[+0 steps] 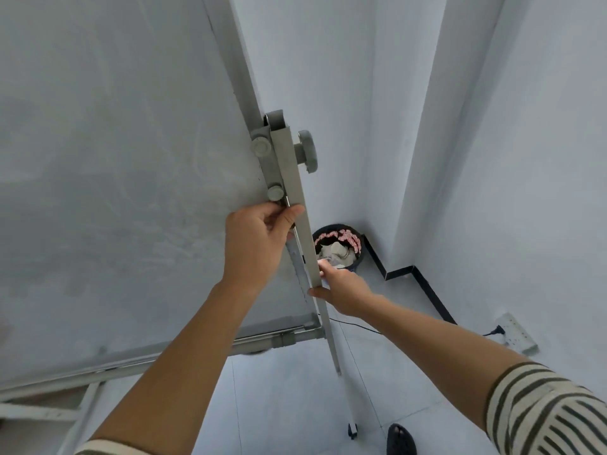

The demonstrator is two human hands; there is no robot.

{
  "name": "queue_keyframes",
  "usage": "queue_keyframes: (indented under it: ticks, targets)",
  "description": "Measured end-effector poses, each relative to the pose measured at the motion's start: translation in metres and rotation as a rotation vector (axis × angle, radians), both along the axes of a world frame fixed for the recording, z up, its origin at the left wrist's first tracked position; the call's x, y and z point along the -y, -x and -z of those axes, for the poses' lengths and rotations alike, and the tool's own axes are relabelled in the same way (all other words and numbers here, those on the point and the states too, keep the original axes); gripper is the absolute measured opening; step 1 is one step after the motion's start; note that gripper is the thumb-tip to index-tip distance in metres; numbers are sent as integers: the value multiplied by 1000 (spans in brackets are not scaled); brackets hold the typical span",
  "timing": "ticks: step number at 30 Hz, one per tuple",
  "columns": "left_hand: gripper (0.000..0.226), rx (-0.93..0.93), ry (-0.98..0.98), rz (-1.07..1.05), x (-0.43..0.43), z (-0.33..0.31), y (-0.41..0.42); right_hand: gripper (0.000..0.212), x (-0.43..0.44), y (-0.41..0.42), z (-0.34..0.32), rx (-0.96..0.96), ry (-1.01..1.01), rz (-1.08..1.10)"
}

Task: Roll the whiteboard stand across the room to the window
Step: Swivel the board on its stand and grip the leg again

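Note:
The whiteboard (115, 175) fills the left half of the view, seen from close up. Its grey upright post (292, 178) runs down the board's right edge, with a round knob (308, 152) on its side. My left hand (259, 244) grips the board's right frame just below the bracket, thumb against the post. Lower on the same post, my right hand (341, 289) holds it from the right side. One caster wheel (352, 431) shows at the foot of the stand on the floor. No window is in view.
A dark bin (340, 246) full of rubbish stands in the room's corner right behind the post. A power strip (517, 333) with a cable lies on the floor by the right wall. My shoe (400, 440) is near the caster. White walls close in ahead and right.

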State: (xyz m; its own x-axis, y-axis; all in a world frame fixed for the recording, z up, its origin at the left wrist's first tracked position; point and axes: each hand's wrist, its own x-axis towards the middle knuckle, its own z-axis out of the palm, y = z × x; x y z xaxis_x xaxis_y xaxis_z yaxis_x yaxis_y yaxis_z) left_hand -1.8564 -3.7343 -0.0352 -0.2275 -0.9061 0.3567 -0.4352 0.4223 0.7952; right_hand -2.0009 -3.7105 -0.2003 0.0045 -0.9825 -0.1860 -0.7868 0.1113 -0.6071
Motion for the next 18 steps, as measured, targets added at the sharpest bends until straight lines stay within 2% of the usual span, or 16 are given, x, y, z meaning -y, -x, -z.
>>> queue_keyframes:
  ticks: [8, 18]
  targets:
    - [34, 5, -20, -159, 71, -2, 39, 51, 88, 34, -6, -35, -21, -101]
    - [38, 10, -51, -156, 145, -5, 59, 50, 160, 51, -14, -44, -66, -107]
